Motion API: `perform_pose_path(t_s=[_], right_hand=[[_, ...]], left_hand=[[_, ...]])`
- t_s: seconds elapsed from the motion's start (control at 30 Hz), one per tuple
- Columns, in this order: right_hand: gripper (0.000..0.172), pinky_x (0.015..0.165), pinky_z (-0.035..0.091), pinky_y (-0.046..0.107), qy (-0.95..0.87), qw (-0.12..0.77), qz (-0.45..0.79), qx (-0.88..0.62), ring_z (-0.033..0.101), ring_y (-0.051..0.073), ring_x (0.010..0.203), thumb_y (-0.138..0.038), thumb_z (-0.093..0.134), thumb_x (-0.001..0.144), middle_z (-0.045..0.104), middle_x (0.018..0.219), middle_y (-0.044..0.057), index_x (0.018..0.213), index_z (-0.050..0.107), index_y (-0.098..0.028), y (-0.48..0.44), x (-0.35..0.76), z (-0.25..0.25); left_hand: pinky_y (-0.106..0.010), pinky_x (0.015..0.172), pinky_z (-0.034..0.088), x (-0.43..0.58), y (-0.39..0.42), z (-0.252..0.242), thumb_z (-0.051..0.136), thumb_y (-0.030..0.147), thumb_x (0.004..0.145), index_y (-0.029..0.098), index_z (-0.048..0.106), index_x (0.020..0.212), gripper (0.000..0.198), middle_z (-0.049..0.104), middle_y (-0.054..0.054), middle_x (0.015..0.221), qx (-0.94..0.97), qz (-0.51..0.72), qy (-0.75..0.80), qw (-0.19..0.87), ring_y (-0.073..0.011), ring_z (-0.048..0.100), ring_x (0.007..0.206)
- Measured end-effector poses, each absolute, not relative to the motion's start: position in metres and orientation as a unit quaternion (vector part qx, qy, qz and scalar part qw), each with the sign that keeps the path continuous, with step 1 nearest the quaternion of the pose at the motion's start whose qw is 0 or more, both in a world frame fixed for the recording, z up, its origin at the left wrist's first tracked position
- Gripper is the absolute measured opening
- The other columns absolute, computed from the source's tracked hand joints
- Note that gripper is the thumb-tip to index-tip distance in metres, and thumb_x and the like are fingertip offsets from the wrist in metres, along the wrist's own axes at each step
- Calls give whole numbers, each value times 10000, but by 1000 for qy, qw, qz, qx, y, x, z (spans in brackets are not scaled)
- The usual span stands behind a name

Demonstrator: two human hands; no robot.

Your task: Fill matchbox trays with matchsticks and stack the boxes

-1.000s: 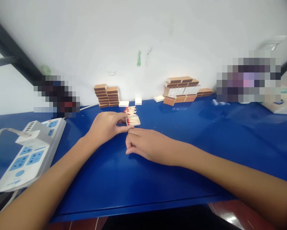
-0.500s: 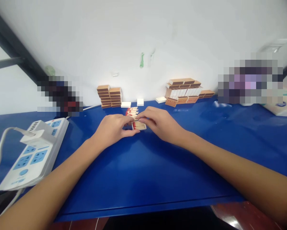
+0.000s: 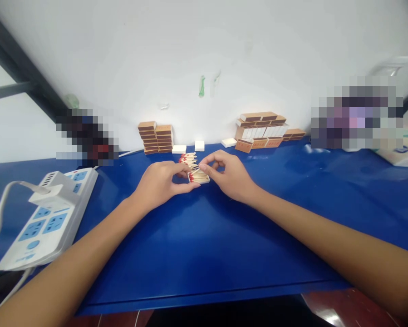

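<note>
A small white matchbox tray (image 3: pixel 204 181) rests on the blue table with red-headed matches (image 3: pixel 199 177) lying side by side in it. My left hand (image 3: pixel 159 184) grips its left end, thumb along the near side and fingers at the far side. Above the tray's far edge, my right hand (image 3: pixel 226 175) pinches a match (image 3: pixel 196 171) between thumb and forefinger, its pale stick slanting down to the left. Just behind is a loose heap of matches (image 3: pixel 188 159) with red heads pointing left, partly hidden by my fingers.
Stacked matchboxes (image 3: pixel 156 137) stand at the wall on the left, and a larger matchbox pile (image 3: pixel 261 131) on the right. Between them lie white trays (image 3: pixel 179 149). A power strip (image 3: pixel 50 227) with a plugged-in white adapter and cable occupies the table's left side.
My right hand has shifted slightly right, uncovering more of the tray and the match in its fingertips. My left hand stays at the tray.
</note>
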State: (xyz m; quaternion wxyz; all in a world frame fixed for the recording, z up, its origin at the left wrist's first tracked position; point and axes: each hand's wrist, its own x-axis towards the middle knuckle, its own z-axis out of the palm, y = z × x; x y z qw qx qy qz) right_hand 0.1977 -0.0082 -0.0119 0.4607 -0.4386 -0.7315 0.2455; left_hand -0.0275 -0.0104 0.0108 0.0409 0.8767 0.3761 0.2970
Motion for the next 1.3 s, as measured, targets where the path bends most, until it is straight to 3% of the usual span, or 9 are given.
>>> perform_pose_path(t_s=[0.37,0.67,0.8,0.97,1.3], right_hand=[[55,718,462,297,-807,393,193,-395,539,121,731,-244,657,927,574,993,31,913,672,-193,-11,205,-4],[111,660,410,285,-820,370,197,-391,462,109,651,-300,686,928,560,915,4,945,659,-194,-14,203,-4],[85,673,401,288,-836,342,204,-378,457,111,662,-279,698,927,550,899,-1,919,676,-198,-13,204,-4],[52,695,402,298,-854,308,213,-361,486,132,722,-256,721,912,555,923,14,924,699,-211,-12,205,-7],[99,685,403,307,-846,310,180,-394,500,140,708,-287,660,948,599,892,17,892,699,-215,-6,212,-4]], left_hand=[[-269,597,470,-27,-13,10,808,478,846,220,795,1036,320,778,-19,841,887,281,366,-8,-155,656,645],[-274,656,470,-24,-15,7,795,445,867,234,766,1079,300,763,9,846,908,256,332,15,-164,682,734],[-262,621,425,-22,-15,8,788,450,863,229,763,950,239,717,28,754,909,220,351,47,-145,649,692],[-261,561,334,-19,-16,12,764,543,854,204,730,843,341,654,39,660,906,155,386,84,-121,566,598],[-268,562,299,-19,-20,15,742,549,866,198,760,979,370,643,20,659,908,110,396,74,-126,528,562]])
